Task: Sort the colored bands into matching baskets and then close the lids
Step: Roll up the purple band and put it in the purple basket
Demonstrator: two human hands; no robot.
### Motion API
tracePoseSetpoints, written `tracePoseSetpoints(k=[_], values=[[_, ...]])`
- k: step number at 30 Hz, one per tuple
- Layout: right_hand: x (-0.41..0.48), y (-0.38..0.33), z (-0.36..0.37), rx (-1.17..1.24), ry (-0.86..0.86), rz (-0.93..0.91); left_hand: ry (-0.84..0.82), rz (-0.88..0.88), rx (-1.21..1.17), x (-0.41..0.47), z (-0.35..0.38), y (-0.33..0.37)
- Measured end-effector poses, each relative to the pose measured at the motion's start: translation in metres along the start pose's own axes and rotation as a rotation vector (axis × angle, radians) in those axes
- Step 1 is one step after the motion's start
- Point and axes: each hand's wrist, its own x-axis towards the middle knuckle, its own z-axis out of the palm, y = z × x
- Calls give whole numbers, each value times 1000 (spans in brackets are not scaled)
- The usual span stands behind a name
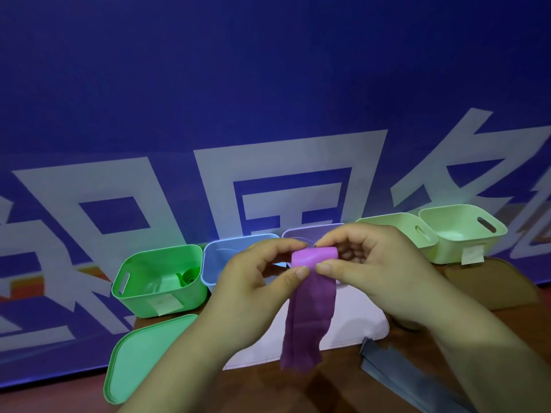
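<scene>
A purple band [307, 311] hangs in front of me, its top rolled into a pink-purple coil. My left hand [256, 281] pinches the coil's left side between thumb and fingers, and my right hand [372, 272] pinches its right side. Behind my hands stand a green basket [190, 296] with a rolled green band [188, 277] inside, a blue basket [217, 254], and a purple basket [301, 232] mostly hidden. Two pale yellow-green baskets [465, 242] stand at the right. A blue-grey band [396, 374] lies flat at the lower right.
A green lid [140, 356] lies on the table before the green basket. A white lid [351, 320] lies under my hands. A blue banner wall with large white characters stands right behind the baskets. The brown table's left edge runs beside the green lid.
</scene>
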Motion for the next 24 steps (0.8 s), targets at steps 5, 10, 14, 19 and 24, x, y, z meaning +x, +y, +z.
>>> tracePoseSetpoints(k=[5, 10, 14, 19, 24], values=[[1, 5, 1, 132, -18, 26, 39, 1, -113, -1, 5, -1], [-1, 8, 12, 335, 5, 71, 65, 56, -46, -6, 9, -1], [-5, 12, 23, 344, 73, 73, 79, 93, 48, -11, 12, 2], [-10, 15, 30, 353, 119, 77, 51, 115, 74, -14, 13, 6], [-10, 13, 32, 388, 109, 105, 78, 102, 28, -13, 16, 4]])
